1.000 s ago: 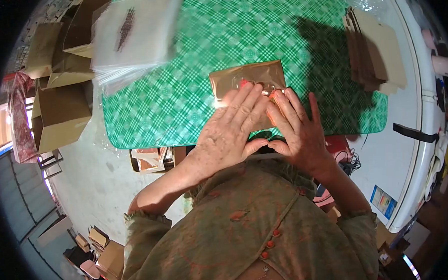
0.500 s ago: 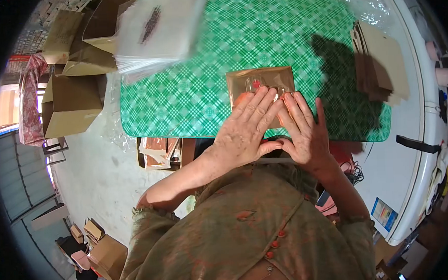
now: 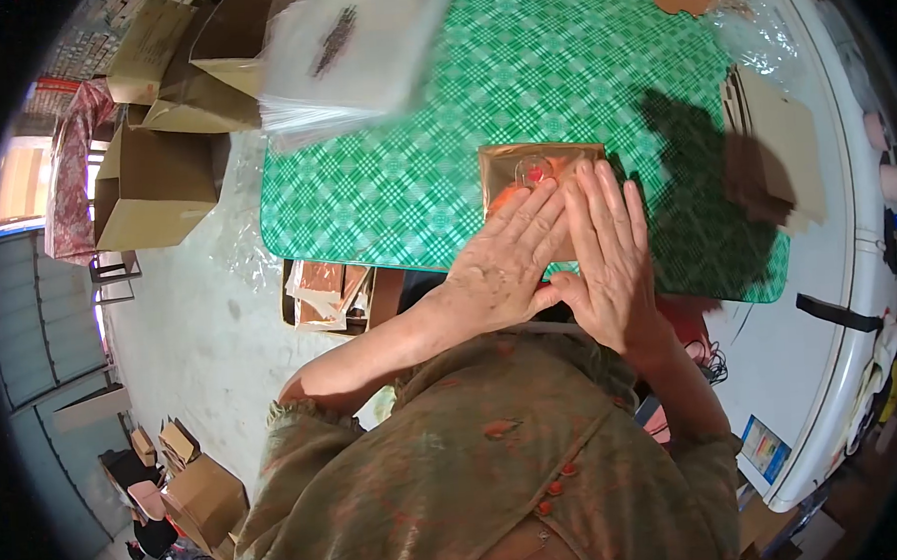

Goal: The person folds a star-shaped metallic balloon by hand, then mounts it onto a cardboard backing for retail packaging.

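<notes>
A flat, shiny brown packet (image 3: pixel 500 168) with a clear round piece and a red spot near its top lies at the front edge of the green checked tablecloth (image 3: pixel 385 198). My left hand (image 3: pixel 508 262) rests flat on its left and lower part, fingers stretched out. On its right side lies my right hand (image 3: pixel 613 263), also flat with fingers extended. The two thumbs meet below the packet. Its lower part is hidden under my hands.
A stack of clear plastic sleeves (image 3: pixel 359 59) lies at the table's back left. Cardboard pieces (image 3: pixel 778 150) are stacked on the right. Open cardboard boxes (image 3: pixel 164 187) stand at the left. Below the table edge is a box of brown packets (image 3: pixel 324 290).
The view has shifted slightly. My right hand's fingers have moved closer together and farther up the packet, while my left hand stays flat on it.
</notes>
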Available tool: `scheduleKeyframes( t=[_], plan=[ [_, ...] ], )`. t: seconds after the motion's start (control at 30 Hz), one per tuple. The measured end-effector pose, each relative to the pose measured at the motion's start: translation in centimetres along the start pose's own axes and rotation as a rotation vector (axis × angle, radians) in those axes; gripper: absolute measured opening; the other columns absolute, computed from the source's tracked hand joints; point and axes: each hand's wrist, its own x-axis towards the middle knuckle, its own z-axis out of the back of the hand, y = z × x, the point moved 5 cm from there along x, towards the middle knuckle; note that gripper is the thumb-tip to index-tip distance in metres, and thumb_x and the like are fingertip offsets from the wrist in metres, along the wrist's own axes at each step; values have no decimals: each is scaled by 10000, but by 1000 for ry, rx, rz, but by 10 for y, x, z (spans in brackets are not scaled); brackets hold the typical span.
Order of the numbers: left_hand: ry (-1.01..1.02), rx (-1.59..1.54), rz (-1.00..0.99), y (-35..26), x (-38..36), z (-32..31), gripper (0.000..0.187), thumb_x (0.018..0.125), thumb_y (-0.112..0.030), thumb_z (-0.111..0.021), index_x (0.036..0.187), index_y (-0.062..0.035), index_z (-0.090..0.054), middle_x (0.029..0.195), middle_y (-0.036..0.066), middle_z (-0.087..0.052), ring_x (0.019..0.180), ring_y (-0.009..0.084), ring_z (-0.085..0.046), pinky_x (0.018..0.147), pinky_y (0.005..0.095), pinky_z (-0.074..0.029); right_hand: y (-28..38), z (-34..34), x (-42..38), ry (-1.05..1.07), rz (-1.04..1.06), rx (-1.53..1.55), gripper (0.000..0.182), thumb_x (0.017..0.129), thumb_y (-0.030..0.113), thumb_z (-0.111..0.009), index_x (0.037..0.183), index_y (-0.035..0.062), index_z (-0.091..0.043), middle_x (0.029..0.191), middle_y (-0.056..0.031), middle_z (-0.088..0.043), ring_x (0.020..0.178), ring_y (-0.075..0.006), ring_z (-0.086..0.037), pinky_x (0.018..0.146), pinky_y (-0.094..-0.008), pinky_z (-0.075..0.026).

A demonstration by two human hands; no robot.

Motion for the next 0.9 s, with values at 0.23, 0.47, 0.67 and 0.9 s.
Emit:
scheduleKeyframes(
  t=[0.23, 0.47, 0.67, 0.9],
  plan=[
    [-26, -79, 17, 0, 2, 3, 804, 958, -476, -645, 1512, 72, -452, 1657, 239, -335, 1571, 396, -267, 1290, 519, -226, -27, -32, 17, 101, 7, -35, 791, 1059, 560, -434, 1607, -5, -369, 1668, -196, -364, 1571, -356, -301, 1290, -543, -181],
    [34, 62, 7, 0, 1, 0, 703, 1017, -480, -541, 1447, 76, -529, 1654, 255, -346, 1592, 383, -227, 1301, 498, -172, -27, -35, 16, 116, 4, -68, 814, 1061, 562, -429, 1630, -9, -311, 1679, -210, -335, 1585, -361, -265, 1297, -550, -133],
    [14, -18, 20, 0, 0, 1, 796, 981, -398, -626, 1584, 47, -360, 1677, 223, -324, 1578, 379, -269, 1297, 499, -215, -53, -21, 21, 0, -32, -83, 730, 1073, 414, -465, 1619, -42, -296, 1667, -231, -340, 1581, -401, -254, 1290, -554, -143],
    [-9, -18, 4, -3, 1, 6, 838, 972, -400, -651, 1614, 29, -323, 1676, 214, -342, 1575, 364, -292, 1300, 496, -221, -75, 5, 52, -85, 156, -32, 421, 868, 127, -752, 1245, -15, -629, 1157, -142, -625, 1125, -337, -576, 1018, -477, -441]
  ],
)
